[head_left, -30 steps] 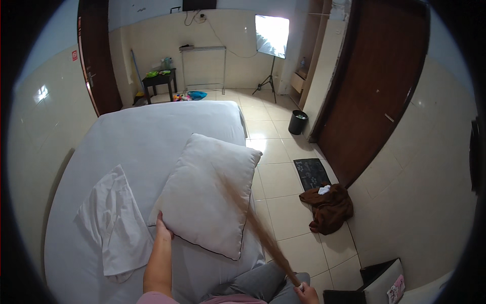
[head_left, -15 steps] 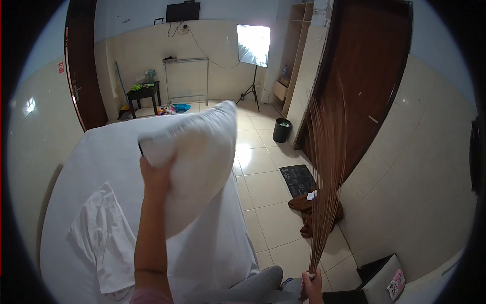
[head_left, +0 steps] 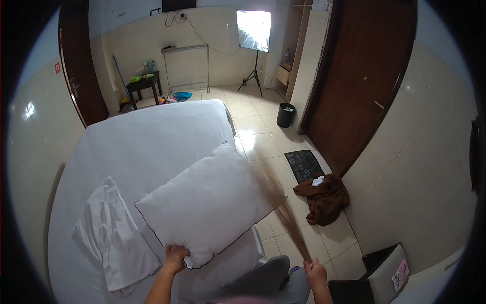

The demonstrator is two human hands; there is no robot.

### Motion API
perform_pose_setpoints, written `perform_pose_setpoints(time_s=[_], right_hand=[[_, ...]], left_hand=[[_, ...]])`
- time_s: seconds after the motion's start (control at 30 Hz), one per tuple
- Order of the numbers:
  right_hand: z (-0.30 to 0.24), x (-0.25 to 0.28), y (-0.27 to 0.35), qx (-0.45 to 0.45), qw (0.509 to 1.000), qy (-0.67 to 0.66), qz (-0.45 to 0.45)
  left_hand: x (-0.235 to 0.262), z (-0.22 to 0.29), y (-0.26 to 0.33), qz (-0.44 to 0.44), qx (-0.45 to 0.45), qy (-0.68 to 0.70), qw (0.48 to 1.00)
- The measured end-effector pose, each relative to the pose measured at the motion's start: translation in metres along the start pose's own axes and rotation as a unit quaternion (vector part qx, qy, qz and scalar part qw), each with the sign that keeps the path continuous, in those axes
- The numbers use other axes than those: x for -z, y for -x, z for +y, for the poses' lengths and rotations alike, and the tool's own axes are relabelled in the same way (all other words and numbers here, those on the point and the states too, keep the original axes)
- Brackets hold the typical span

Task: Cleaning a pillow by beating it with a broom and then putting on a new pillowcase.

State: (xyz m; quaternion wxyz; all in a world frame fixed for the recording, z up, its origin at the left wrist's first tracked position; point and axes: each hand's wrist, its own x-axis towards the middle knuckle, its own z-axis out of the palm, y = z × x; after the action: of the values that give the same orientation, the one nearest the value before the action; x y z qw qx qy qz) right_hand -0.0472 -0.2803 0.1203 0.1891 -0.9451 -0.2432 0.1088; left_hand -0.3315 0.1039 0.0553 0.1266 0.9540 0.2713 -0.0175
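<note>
A white pillow [head_left: 202,195] with dark piping lies over the near right part of the bed, its right corner out past the mattress edge. My left hand [head_left: 175,257] is closed on the pillow's near corner, bunching the cloth. In my right hand [head_left: 315,271], beyond the bed's right side, I grip a stick broom [head_left: 291,223] by its bound end. Its thin brown bristles are blurred and fan toward the pillow's right side; I cannot tell whether they touch it. A crumpled white cloth [head_left: 111,235] rests on the bed left of the pillow.
The bed [head_left: 152,126] carries a white sheet. On the tiled floor to the right are a brown cloth [head_left: 329,200], a dark mat [head_left: 304,166] and a black bin [head_left: 286,115]. A lit lamp on a tripod [head_left: 255,73] and a small dark table [head_left: 143,86] stand at the back.
The pillow has come down from its raised, tilted position onto the bed, with my left hand nearer to me. The broom has swung from upright to the left, toward the pillow.
</note>
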Motion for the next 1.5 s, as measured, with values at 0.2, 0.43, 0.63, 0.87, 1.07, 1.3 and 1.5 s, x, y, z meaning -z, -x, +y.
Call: perform_pose_setpoints(time_s=[0.2,0.43,0.63,0.87,1.07,1.3,1.5], right_hand=[[-0.005,-0.015,0.006,0.041,0.987,-0.154,0.028],[-0.032,-0.006,-0.014,-0.058,0.991,-0.11,0.045],[-0.003,0.003,-0.056,0.058,0.997,-0.015,-0.05],[-0.116,0.091,-0.116,0.072,0.99,0.086,0.088],[-0.128,0.132,-0.154,0.116,0.964,0.24,0.013],[-0.1,0.101,-0.132,0.083,0.99,0.107,0.044],[-0.035,0.022,-0.086,-0.021,0.995,0.047,0.09]], left_hand=[[-0.002,0.0,-0.003,0.021,-0.022,-0.002,1.0],[-0.005,0.012,0.002,0.004,0.0,-0.034,0.999],[-0.014,0.036,0.017,0.081,-0.025,-0.072,0.994],[-0.04,0.049,0.018,0.002,0.001,-0.118,0.993],[-0.033,0.052,0.006,-0.055,0.011,-0.122,0.991],[-0.041,0.048,0.008,-0.036,0.025,-0.134,0.99],[-0.031,0.044,0.004,-0.073,-0.001,-0.097,0.993]])
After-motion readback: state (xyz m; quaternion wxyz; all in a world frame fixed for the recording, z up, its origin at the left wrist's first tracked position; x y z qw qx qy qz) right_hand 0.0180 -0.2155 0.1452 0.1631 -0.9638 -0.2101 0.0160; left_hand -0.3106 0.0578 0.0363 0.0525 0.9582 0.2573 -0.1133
